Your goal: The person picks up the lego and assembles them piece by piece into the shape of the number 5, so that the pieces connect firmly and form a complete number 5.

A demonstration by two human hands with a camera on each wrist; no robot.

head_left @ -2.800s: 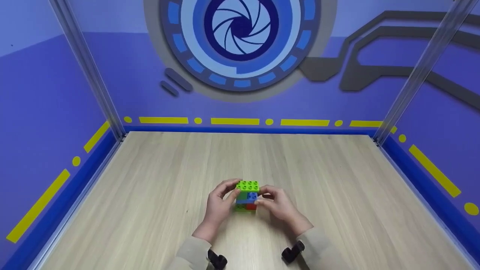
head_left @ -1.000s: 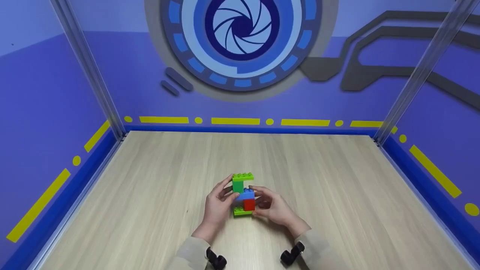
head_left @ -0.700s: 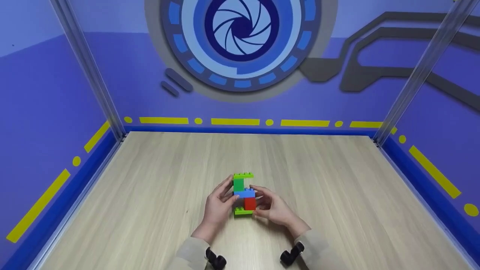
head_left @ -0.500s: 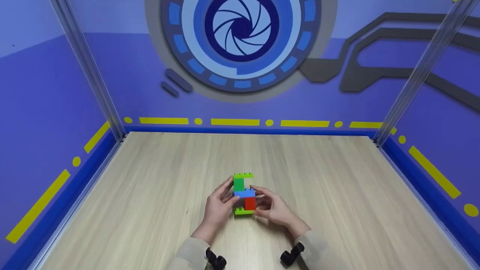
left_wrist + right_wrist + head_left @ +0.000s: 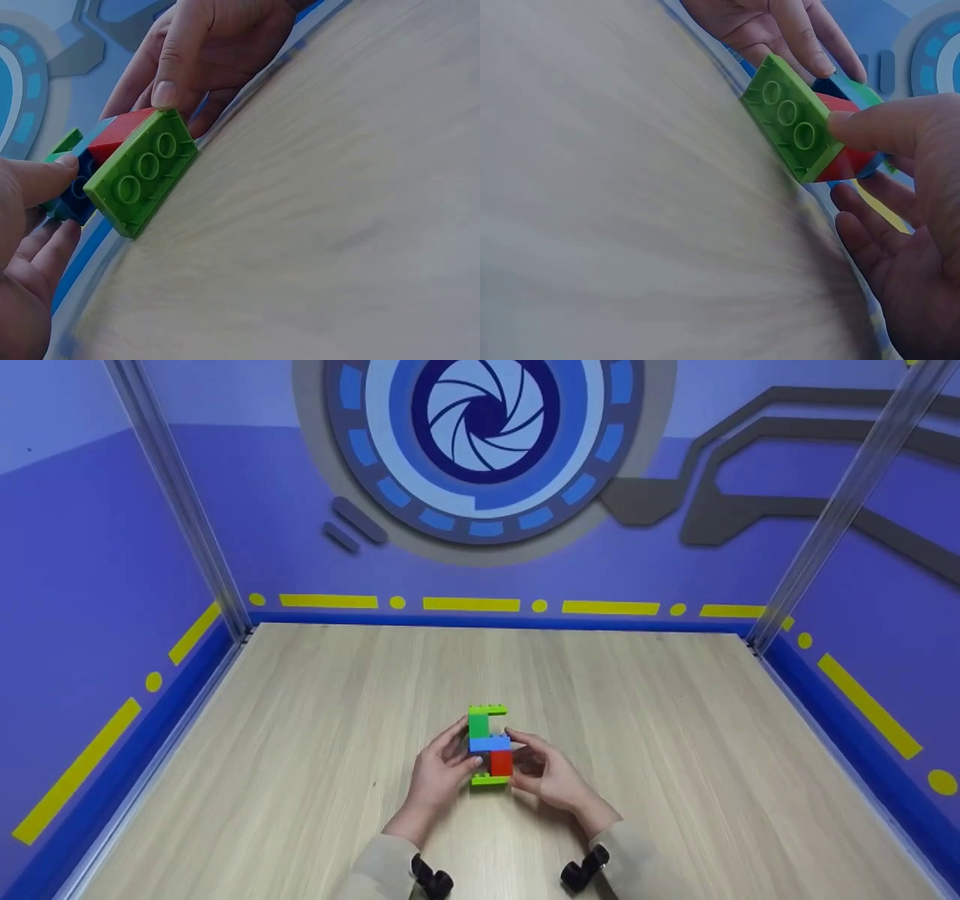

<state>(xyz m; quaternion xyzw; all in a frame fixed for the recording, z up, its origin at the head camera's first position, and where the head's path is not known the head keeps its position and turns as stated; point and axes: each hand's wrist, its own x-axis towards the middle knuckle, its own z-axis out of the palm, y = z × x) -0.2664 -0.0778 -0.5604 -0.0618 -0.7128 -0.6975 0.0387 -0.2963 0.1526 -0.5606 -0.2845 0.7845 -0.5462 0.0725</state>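
Note:
Both hands hold one S-shaped stack of toy building bricks in front of the body. It runs from a light green top plate (image 5: 488, 710) through a green brick (image 5: 478, 726), a blue brick (image 5: 490, 744) and a red brick (image 5: 501, 763) to a light green bottom plate (image 5: 490, 781). My left hand (image 5: 435, 780) grips the left side, its thumb near the blue brick's lower edge. On the right, my right hand (image 5: 559, 780) pinches the red brick and bottom plate. Both wrist views show the bottom plate's hollow underside (image 5: 146, 169), tilted off the tabletop.
The wooden tabletop (image 5: 360, 697) stretches around the hands. Blue printed panels (image 5: 375, 570) enclose it at the back and both sides, with metal posts (image 5: 187, 510) at the rear corners. A black wrist camera (image 5: 433, 877) sits on the left sleeve.
The stack has tipped back, so its side faces the head camera instead of the studded top. My left thumb has slid down from the top plate; my right thumb also sits lower.

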